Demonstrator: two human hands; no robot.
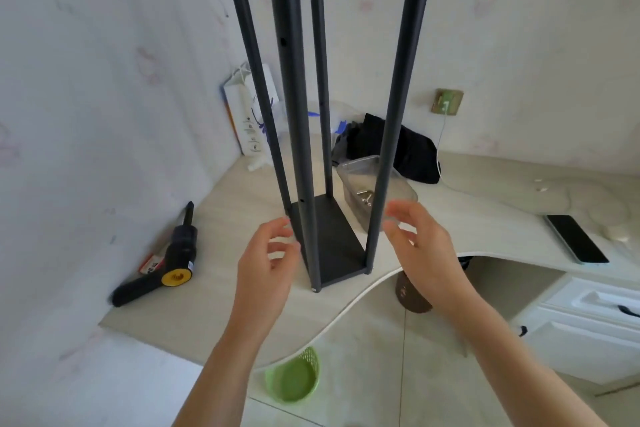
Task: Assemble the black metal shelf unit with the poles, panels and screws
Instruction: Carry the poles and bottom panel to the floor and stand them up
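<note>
While my head camera looks down, the shelf unit [329,239] stands upright near the curved front edge of the tabletop [214,288]: one black panel [334,243] low down, with four black poles rising from its corners. The near left pole [294,114] and the near right pole [398,107] stand closest to me, the two far poles [320,73] behind them. My left hand [266,267] hovers just beside the near left pole, its fingers [282,246] loosely spread and holding nothing; I cannot tell whether a fingertip brushes the pole. My right hand [420,246] hangs just beside the near right pole, its fingers released and empty too. Behind the right pole a clear plastic container [360,177] holds a few screws [365,198]. Toward the left edge lies a black tool with a yellow end [173,253]. At the back edge are a white paper bag [246,114] and a black cloth heap [412,152]; a phone [576,239] lies toward the right. A green basket [294,378] sits on the floor below.
</note>
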